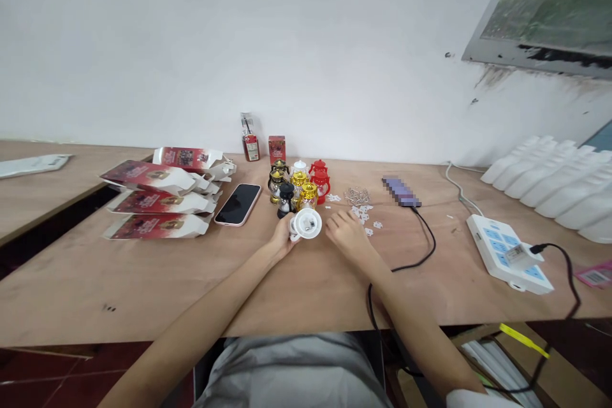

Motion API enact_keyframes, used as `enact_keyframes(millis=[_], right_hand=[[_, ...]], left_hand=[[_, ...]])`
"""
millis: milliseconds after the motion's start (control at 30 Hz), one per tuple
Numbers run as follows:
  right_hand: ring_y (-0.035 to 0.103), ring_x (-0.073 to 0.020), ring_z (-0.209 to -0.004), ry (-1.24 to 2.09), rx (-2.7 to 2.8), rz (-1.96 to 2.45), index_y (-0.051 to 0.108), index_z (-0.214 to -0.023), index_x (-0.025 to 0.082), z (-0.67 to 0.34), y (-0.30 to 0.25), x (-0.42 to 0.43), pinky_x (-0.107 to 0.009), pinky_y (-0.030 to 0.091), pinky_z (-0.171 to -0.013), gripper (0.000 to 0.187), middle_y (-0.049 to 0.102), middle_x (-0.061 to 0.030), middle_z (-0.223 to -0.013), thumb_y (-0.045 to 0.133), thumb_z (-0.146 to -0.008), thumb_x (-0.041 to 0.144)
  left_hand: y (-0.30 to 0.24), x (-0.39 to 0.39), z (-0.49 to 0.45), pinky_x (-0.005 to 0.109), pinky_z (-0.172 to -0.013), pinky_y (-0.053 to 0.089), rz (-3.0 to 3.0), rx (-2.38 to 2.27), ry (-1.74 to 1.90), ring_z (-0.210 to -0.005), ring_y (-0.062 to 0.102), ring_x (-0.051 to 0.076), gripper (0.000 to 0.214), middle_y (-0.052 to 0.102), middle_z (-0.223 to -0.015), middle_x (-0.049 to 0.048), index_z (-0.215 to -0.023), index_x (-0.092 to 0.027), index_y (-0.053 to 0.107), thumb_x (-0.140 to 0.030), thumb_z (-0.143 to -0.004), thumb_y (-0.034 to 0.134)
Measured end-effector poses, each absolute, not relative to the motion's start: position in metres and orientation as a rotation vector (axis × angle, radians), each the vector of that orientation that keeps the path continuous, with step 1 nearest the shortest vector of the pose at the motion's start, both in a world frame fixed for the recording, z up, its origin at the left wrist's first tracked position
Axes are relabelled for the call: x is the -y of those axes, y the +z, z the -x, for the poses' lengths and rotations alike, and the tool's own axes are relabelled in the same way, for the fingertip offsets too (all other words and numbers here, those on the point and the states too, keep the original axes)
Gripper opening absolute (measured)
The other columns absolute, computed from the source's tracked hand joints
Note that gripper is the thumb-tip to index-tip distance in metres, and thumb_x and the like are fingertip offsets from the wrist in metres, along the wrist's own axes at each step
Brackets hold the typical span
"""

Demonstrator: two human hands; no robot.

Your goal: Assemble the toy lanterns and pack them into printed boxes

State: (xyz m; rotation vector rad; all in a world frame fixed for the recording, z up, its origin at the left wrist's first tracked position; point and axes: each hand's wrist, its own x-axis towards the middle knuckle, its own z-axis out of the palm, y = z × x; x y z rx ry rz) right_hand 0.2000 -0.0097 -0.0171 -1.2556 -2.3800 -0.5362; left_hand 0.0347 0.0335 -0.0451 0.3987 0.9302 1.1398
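Observation:
My left hand (283, 234) is closed around a small white lantern (293, 227). It is tipped so that its round base faces me, and small metal parts show inside an opening there. Just right of it is my right hand (348, 233), low over the table, with its fingers slightly apart and nothing visible in them. Close behind the lantern stand other small lanterns: a black one (286, 199), a gold one (307, 196), a red one (320, 185) and several more. Small white cut pieces (364, 211) lie beyond my right hand, near a pile of thin metal wires (357, 196).
Red printed boxes (157, 201) are stacked at left, beside a phone (239, 204). A small red box (276, 149) and a bottle (251, 146) stand by the wall. At right are a second phone (400, 191) on a black cable (421, 261), a power strip (507, 255) and white foam-like pieces (549, 182).

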Motion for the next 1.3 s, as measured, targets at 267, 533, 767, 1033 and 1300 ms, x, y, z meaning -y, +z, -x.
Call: enact_keyframes(millis=[267,533,767,1033,1300], right_hand=[[0.058,-0.0144,-0.073,-0.214,1.937,0.679,0.064,-0.093,0.02,-0.19,0.004,0.031,-0.029,0.043,-0.067,0.014,0.067,-0.0031,-0.079,0.053,-0.087,0.014],[0.05,-0.0144,-0.069,-0.415,2.052,0.666,0.067,-0.09,0.019,-0.189,0.0,0.027,-0.03,0.037,-0.064,0.013,0.065,-0.0028,-0.074,0.056,-0.084,0.014],[0.055,-0.0172,-0.079,-0.324,2.045,1.012,0.069,-0.09,0.019,-0.215,0.01,0.018,-0.032,0.04,-0.076,0.02,0.068,-0.0047,-0.079,0.049,-0.089,0.02],[0.064,-0.021,-0.085,0.059,2.731,1.654,0.072,-0.088,0.022,-0.225,0.007,0.01,-0.027,0.041,-0.068,0.016,0.072,-0.006,-0.09,0.058,-0.081,0.022],[0.064,-0.017,-0.08,0.109,2.702,1.602,0.07,-0.078,0.02,-0.224,0.006,0.007,-0.024,0.038,-0.065,0.016,0.072,-0.0025,-0.083,0.057,-0.077,0.01]], left_hand=[[-0.044,-0.029,-0.036,0.017,-0.037,0.029,-0.48,-0.884,1.095,-0.035,0.04,0.007,0.023,0.046,-0.041,-0.0037,-0.052,-0.014,0.048,-0.018,-0.075,0.049],[-0.046,-0.03,-0.036,0.017,-0.041,0.034,-0.48,-0.878,1.089,-0.038,0.044,0.007,0.02,0.049,-0.044,-0.0036,-0.056,-0.014,0.051,-0.022,-0.073,0.054],[-0.044,-0.033,-0.033,0.016,-0.032,0.022,-0.44,-0.899,1.117,-0.03,0.034,0.006,0.019,0.042,-0.041,-0.0056,-0.059,-0.015,0.049,-0.019,-0.078,0.049],[-0.041,-0.032,-0.032,0.014,-0.029,0.018,-0.423,-0.908,1.127,-0.029,0.033,0.005,0.02,0.038,-0.04,-0.0062,-0.058,-0.016,0.046,-0.018,-0.077,0.05],[-0.044,-0.033,-0.032,0.015,-0.031,0.022,-0.445,-0.907,1.12,-0.031,0.034,0.006,0.016,0.042,-0.042,-0.0052,-0.062,-0.014,0.051,-0.018,-0.077,0.048]])
